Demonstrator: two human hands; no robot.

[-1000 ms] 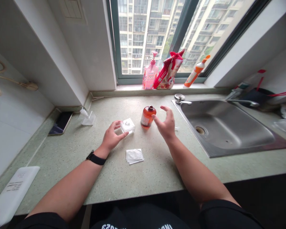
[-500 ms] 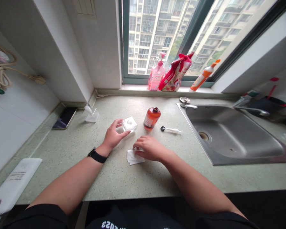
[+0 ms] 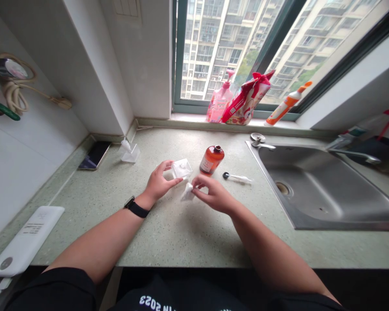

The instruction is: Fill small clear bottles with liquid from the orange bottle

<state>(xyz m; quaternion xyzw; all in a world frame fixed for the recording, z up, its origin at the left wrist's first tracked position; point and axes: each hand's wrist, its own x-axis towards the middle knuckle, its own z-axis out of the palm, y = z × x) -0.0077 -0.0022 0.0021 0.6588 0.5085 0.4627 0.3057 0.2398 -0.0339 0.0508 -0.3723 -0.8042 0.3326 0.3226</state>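
Note:
My left hand (image 3: 161,180) is closed round the side of a clear square glass bottle (image 3: 182,169), with its thumb at the near side and fingers behind. Pinched in my right hand (image 3: 213,193) is a white tissue (image 3: 188,193), bunched at the fingertips and hanging just above the counter, close to the glass bottle. Behind my right hand stands an amber bottle (image 3: 212,160) with a white label and an uncapped neck. To its right a dropper (image 3: 237,177) with a black collar lies on the counter.
A steel sink (image 3: 330,185) is set in at the right. At the left are a white spray nozzle piece (image 3: 129,152), a phone (image 3: 95,155) and a power bank (image 3: 27,239). A pump bottle (image 3: 219,103), red bag (image 3: 248,101) and orange bottle (image 3: 287,106) line the windowsill.
My right hand has picked the tissue up off the counter, bunching it and bringing it nearer the glass bottle. My left hand still holds the bottle. The whole view has shifted slightly.

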